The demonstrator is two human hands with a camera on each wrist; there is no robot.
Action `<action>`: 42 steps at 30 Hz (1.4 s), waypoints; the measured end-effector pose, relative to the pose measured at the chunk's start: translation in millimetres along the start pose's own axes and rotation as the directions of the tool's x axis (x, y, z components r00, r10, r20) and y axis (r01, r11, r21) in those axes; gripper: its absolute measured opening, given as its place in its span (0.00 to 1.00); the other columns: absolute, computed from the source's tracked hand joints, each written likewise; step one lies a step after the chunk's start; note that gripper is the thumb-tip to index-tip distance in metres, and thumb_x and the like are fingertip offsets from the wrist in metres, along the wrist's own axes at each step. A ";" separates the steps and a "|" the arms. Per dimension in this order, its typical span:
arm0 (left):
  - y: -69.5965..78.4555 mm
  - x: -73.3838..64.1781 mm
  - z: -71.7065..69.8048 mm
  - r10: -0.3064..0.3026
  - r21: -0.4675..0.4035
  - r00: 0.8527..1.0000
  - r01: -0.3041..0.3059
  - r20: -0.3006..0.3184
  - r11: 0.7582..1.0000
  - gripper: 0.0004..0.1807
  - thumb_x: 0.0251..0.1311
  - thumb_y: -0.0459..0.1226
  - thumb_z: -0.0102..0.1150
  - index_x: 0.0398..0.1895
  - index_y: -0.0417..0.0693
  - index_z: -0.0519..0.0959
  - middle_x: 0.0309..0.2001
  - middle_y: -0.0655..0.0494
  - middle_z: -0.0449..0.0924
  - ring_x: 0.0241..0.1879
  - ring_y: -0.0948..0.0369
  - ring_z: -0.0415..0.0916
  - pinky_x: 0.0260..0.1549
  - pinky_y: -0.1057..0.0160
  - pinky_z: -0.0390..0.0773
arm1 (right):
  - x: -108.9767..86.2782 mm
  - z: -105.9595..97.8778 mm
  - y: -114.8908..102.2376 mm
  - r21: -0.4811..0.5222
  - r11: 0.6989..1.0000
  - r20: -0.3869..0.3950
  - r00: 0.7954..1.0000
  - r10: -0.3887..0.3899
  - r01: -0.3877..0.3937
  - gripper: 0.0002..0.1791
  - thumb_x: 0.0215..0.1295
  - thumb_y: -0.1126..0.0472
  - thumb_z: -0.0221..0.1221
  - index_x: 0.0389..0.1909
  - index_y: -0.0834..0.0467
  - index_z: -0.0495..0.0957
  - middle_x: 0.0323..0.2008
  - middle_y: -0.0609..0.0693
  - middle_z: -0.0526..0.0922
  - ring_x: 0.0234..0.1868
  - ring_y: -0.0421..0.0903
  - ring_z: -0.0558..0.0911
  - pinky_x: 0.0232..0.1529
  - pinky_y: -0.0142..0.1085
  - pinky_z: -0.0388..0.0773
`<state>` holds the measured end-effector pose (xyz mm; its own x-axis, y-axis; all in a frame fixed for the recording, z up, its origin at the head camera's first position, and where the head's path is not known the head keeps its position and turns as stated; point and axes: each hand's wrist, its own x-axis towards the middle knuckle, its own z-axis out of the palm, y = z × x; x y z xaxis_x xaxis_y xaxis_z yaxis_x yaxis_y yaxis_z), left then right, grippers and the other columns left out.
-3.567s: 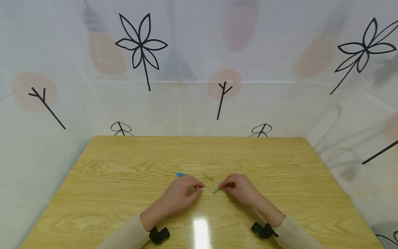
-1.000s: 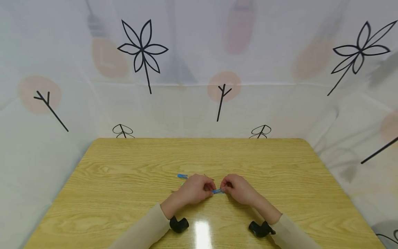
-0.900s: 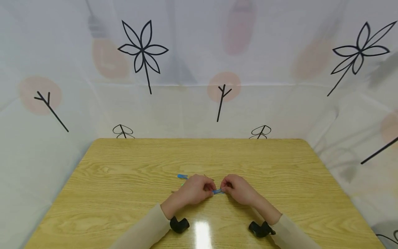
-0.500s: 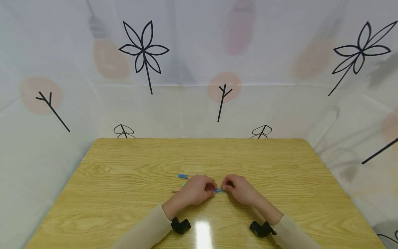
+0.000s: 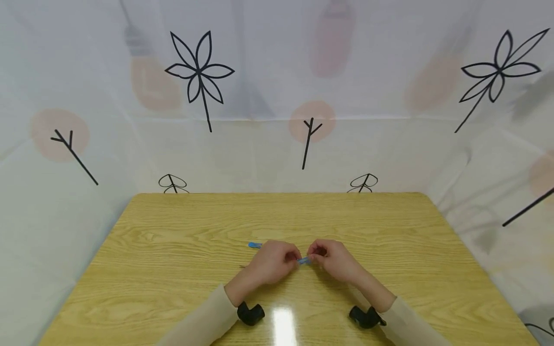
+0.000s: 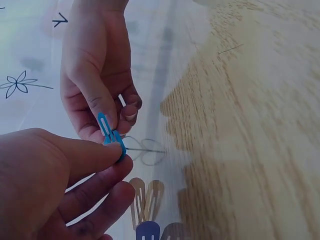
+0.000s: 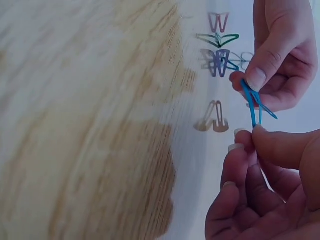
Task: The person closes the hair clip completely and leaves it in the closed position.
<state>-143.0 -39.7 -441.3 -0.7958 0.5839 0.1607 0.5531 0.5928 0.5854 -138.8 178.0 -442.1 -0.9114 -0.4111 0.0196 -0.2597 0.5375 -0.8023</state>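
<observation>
Between the left hand point(image 5: 271, 262) and the right hand point(image 5: 335, 259) sits a small blue hair clip point(image 5: 304, 260), over the counter point(image 5: 368, 226); thumb and fingers of each hand pinch it, one hand at either end. From the head it reads as a short blue bar, while the right wrist view shows its strips splayed apart. That same view gives, to the left of the held clip, a red clip point(image 7: 224, 22), a green clip point(image 7: 220, 42), a purple clip point(image 7: 223, 65) and tan slotted pieces point(image 7: 221, 125) meeting in a V. Only the head view makes out a second blue clip point(image 5: 254, 245), left of the held one and farther out, partly covered by the left hand. Well beyond the held clip runs the counter's far edge, with patterned cloth point(image 5: 259, 158) behind; wood grain stretches widely to its left and right, out to the side edges.
</observation>
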 end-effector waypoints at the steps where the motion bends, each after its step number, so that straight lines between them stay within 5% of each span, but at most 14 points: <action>1: -0.1 -0.2 -0.6 -0.002 0.002 1.000 0.002 -0.004 1.000 0.04 0.60 0.34 0.65 0.34 0.53 0.86 0.28 0.70 0.79 0.28 0.73 0.73 0.31 0.72 0.73 | 0.2 -0.1 -0.7 0.007 1.000 -0.001 1.000 0.003 -0.003 0.04 0.69 0.67 0.61 0.34 0.57 0.80 0.29 0.47 0.80 0.28 0.42 0.75 0.28 0.32 0.73; 15: -1.8 -4.3 -3.6 -0.055 -0.051 0.998 0.054 -0.013 0.997 0.08 0.57 0.33 0.69 0.37 0.56 0.85 0.30 0.71 0.79 0.30 0.73 0.73 0.30 0.70 0.74 | -5.6 5.3 -8.3 0.097 0.993 -0.065 0.995 0.077 -0.070 0.02 0.67 0.66 0.63 0.35 0.61 0.81 0.30 0.52 0.81 0.26 0.44 0.75 0.24 0.33 0.73; 42: -4.4 -8.9 -3.3 -0.080 -0.055 0.997 0.079 -0.012 0.995 0.06 0.62 0.35 0.66 0.41 0.55 0.86 0.38 0.67 0.82 0.29 0.73 0.73 0.29 0.70 0.74 | -8.5 11.3 -4.5 0.182 0.979 -0.010 0.995 0.097 -0.093 0.05 0.67 0.64 0.64 0.38 0.63 0.82 0.32 0.52 0.82 0.29 0.47 0.76 0.26 0.33 0.73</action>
<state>-139.2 -49.4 -442.7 -0.8401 0.5284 0.1227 0.4743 0.6057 0.6389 -126.3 170.8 -445.3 -0.9353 -0.3500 -0.0522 -0.1110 0.4302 -0.8959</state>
